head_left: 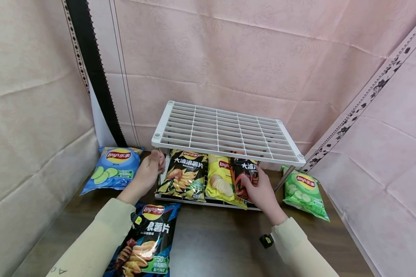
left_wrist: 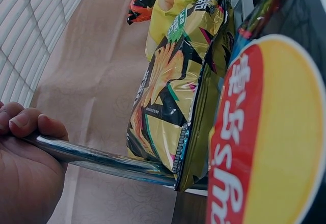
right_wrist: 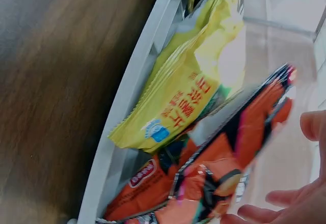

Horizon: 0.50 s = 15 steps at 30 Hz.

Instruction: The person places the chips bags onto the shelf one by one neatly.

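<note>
Head view: white two-tier rack (head_left: 225, 151) is standing on the wooden desk (head_left: 211, 238), pink cloth (head_left: 228, 57) hanging behind. Three chip bags are resting on its lower tier, left to right: black-and-gold bag (head_left: 183, 179), yellow bag (head_left: 222, 181), black-and-red bag (head_left: 244, 175). Left hand (head_left: 145, 173) is gripping the rack's left front corner under the top tier; right hand (head_left: 263, 190) is reaching in at the black-and-red bag, thumb lying before it. Blue bag (head_left: 116, 169) is lying left of the rack, green bag (head_left: 303, 192) to the right, dark blue-black bag (head_left: 152, 238) in front, partly under the left sleeve (head_left: 104, 231). Left wrist view: fingers are curling round a shiny metal post (left_wrist: 102, 155); the black-and-gold bag is leaning just beside it. Right wrist view: right hand is spreading, thumb and fingers well apart, nothing gripped; fingertips are hovering near or touching the black-and-red bag, cannot tell which. Yellow bag is sitting next along, within the lower tier's rim.
</note>
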Each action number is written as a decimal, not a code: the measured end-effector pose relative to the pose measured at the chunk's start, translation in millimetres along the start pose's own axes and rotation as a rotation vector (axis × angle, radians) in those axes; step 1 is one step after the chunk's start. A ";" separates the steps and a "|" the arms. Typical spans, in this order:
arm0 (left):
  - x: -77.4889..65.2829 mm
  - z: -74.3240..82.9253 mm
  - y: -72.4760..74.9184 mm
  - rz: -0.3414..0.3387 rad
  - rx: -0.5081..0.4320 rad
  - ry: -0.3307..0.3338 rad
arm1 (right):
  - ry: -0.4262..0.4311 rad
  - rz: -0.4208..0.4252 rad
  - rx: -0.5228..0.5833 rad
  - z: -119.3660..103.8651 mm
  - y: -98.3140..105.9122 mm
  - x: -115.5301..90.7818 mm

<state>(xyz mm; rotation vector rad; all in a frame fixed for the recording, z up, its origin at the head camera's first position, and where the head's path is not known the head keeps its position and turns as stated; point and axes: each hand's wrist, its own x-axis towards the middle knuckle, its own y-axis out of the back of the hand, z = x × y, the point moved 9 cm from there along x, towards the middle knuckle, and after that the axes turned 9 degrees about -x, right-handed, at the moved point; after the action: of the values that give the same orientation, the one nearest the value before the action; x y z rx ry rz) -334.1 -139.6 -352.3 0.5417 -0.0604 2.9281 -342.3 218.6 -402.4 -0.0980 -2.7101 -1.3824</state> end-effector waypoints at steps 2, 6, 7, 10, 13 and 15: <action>-0.3 0.5 0.5 0.003 0.004 0.005 | 0.013 -0.010 -0.021 -3.9 2.3 -7.0; -0.6 0.7 0.3 -0.001 0.004 0.012 | 0.003 -0.031 -0.066 -5.2 9.5 -22.4; -0.6 0.5 0.0 -0.004 -0.001 0.012 | 0.004 -0.036 -0.072 -4.2 11.6 -25.7; -0.5 0.3 0.1 -0.007 -0.011 0.011 | -0.011 -0.050 -0.074 1.1 18.1 -36.3; -0.6 0.3 0.5 -0.007 -0.011 0.009 | -0.034 -0.059 -0.080 9.4 25.0 -48.9; -0.6 0.4 0.5 -0.009 -0.010 0.008 | -0.063 -0.065 -0.091 16.6 29.1 -58.7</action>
<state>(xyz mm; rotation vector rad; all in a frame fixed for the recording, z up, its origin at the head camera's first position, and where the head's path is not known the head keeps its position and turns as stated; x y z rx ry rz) -333.5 -140.2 -352.2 0.5275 -0.0708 2.9199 -282.0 248.3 -395.5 -0.0612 -2.7229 -1.5470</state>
